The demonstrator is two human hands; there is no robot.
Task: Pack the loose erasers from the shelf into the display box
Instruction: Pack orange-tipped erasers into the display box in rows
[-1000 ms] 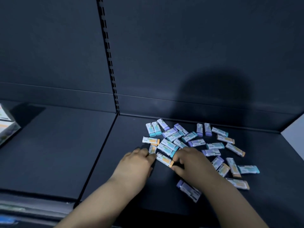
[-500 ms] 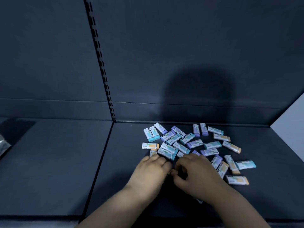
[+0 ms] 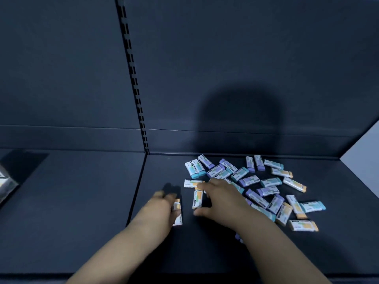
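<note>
Several small erasers (image 3: 249, 180) in white sleeves with teal, purple or orange ends lie scattered on the dark shelf (image 3: 82, 201), right of its centre seam. My left hand (image 3: 164, 208) is closed around an orange-ended eraser (image 3: 177, 212) at the pile's left side, blurred by motion. My right hand (image 3: 221, 197) lies over the pile's near-left part with fingers spread; another orange-ended eraser (image 3: 197, 199) lies between its thumb and forefinger. A box corner (image 3: 6, 183) shows at the far left edge; whether it is the display box I cannot tell.
The dark back wall (image 3: 225, 68) rises behind the shelf, with a slotted upright (image 3: 133, 78) above the seam. A pale side wall (image 3: 365, 152) closes off the right end. One purple eraser (image 3: 239, 237) peeks out under my right forearm.
My hands, which met at the pile's near edge, have parted. The left hand moved left with an orange-ended eraser in it. The right hand has reached forward over the pile.
</note>
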